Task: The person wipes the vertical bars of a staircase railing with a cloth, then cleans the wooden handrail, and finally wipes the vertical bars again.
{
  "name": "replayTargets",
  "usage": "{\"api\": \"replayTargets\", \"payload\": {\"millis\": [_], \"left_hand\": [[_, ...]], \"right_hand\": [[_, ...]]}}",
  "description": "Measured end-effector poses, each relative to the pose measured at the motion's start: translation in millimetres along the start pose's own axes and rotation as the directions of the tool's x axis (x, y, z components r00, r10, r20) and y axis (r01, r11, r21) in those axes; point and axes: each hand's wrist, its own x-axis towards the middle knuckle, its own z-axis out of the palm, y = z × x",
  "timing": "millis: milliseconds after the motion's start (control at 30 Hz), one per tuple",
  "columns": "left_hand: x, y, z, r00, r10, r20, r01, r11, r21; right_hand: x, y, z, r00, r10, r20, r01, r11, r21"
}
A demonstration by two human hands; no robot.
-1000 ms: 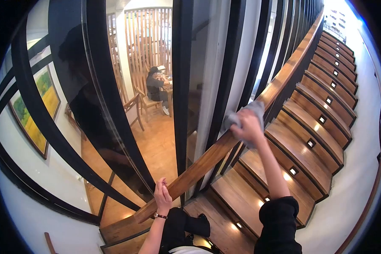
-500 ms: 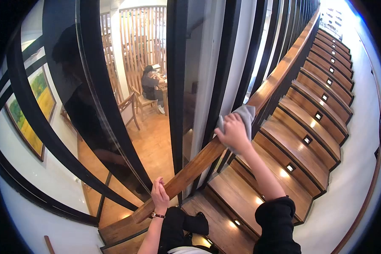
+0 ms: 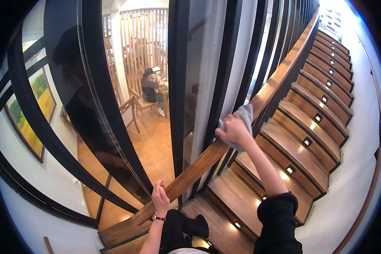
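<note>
A grey cloth (image 3: pixel 246 115) lies over the wooden handrail (image 3: pixel 203 163), with my right hand (image 3: pixel 234 130) closed on it and pressing it against the rail. Lower down, at the rail's near end, my left hand (image 3: pixel 160 197) rests beside the wood with its fingers apart; I see nothing in it. A watch (image 3: pixel 158 217) is on my left wrist. Part of the cloth is hidden under my right hand.
Wooden stairs (image 3: pixel 283 148) with small step lights climb to the upper right beside a white wall (image 3: pixel 351 169). Black vertical bars (image 3: pixel 180 84) and glass stand left of the rail. Beyond them a person (image 3: pixel 150 89) sits at a table.
My right hand and the cloth have shifted very slightly on the rail. My left hand has barely moved. The seated person's posture has changed a little.
</note>
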Motion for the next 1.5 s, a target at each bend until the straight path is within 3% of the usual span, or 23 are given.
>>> {"api": "replayTargets", "payload": {"millis": [67,167,267,400,467,533,633,700,767,833,867,900,933,1000,1033,1133,1167,1200,1267,1300,1400,1500], "left_hand": [[0.3,-2.5,1.6,1.000,0.009,-0.004,-0.009,1.000,-0.005],[0.6,-6.2,2.7,1.000,0.003,0.001,-0.003,1.000,-0.009],[1.7,-4.7,1.4,1.000,-0.007,0.006,0.007,1.000,-0.006],[2.6,-1.6,0.4,1.000,0.004,0.006,-0.004,1.000,0.010],[1.9,-2.1,0.0,1.000,-0.011,0.019,0.011,1.000,0.005],[2.3,-3.6,0.2,1.000,-0.021,0.024,0.021,1.000,0.003],[1.9,-1.2,-0.6,0.999,-0.035,0.024,0.035,0.999,0.005],[5.7,4.2,-1.4,0.999,-0.045,0.019,0.045,0.999,0.003],[6.1,2.8,-1.0,0.999,-0.038,0.015,0.038,0.999,-0.001],[8.2,2.7,-0.9,0.999,-0.039,0.016,0.039,0.999,0.000],[8.0,4.8,-2.2,0.999,-0.044,0.021,0.044,0.999,0.002],[10.2,4.5,-2.9,0.998,-0.050,0.026,0.050,0.999,0.004],[10.1,4.2,-2.6,0.998,-0.049,0.027,0.048,0.999,0.008],[10.0,3.2,-2.4,0.999,-0.045,0.027,0.045,0.999,0.018],[10.8,3.5,-2.3,0.999,-0.045,0.022,0.044,0.999,0.022],[11.0,2.8,-0.4,0.999,-0.043,0.017,0.042,0.999,0.021],[11.0,2.1,0.6,0.999,-0.033,0.011,0.033,0.999,0.019],[10.6,1.7,0.9,1.000,-0.025,0.004,0.025,1.000,0.017],[13.0,1.2,-1.9,1.000,-0.028,0.003,0.028,0.999,0.020],[13.2,1.6,-2.0,1.000,-0.027,0.000,0.027,0.999,0.020],[12.7,-1.7,-2.4,0.999,-0.032,0.010,0.032,0.999,0.019],[11.5,-2.6,-1.7,1.000,-0.027,0.009,0.027,0.999,0.023]], "right_hand": [[-0.5,-2.4,-3.8,0.998,-0.021,0.062,0.016,0.997,0.077],[2.4,24.6,-3.7,0.984,0.041,-0.172,-0.037,0.999,0.029],[10.9,60.6,-21.6,0.934,0.117,-0.337,-0.085,0.990,0.110],[5.6,40.0,-18.8,0.942,0.116,-0.314,-0.103,0.993,0.059],[-7.7,21.9,1.6,0.963,0.013,-0.270,-0.002,0.999,0.042],[-20.5,4.4,3.6,0.960,-0.176,-0.217,0.197,0.977,0.083],[-27.3,45.3,3.7,0.914,-0.227,-0.336,0.263,0.962,0.066],[-19.4,72.9,-23.4,0.946,0.033,-0.324,0.036,0.978,0.206],[-5.0,144.4,-10.3,0.893,0.009,-0.450,0.052,0.991,0.123],[9.3,174.8,-30.8,0.889,0.209,-0.408,-0.116,0.964,0.239],[17.4,192.7,-35.9,0.859,0.222,-0.462,-0.206,0.975,0.086],[28.1,212.6,-42.6,0.834,0.227,-0.503,-0.200,0.974,0.108],[35.3,213.0,-61.0,0.826,0.372,-0.424,-0.341,0.928,0.152],[54.8,218.6,-73.0,0.816,0.447,-0.366,-0.444,0.891,0.098],[59.1,213.6,-67.6,0.775,0.463,-0.430,-0.478,0.875,0.081],[61.2,191.7,-64.9,0.932,0.299,-0.205,-0.329,0.935,-0.132],[58.6,178.4,-57.5,0.930,0.244,-0.275,-0.306,0.929,-0.209],[56.8,163.6,-55.9,0.931,0.325,-0.165,-0.349,0.927,-0.139],[54.0,152.8,-42.4,0.947,0.179,-0.267,-0.226,0.962,-0.156],[54.7,154.0,-48.7,0.967,0.223,-0.120,-0.238,0.963,-0.129],[49.3,156.5,-42.3,0.981,0.144,-0.127,-0.154,0.985,-0.076],[57.9,172.6,-64.3,0.951,0.307,-0.036,-0.308,0.951,-0.016]]}}
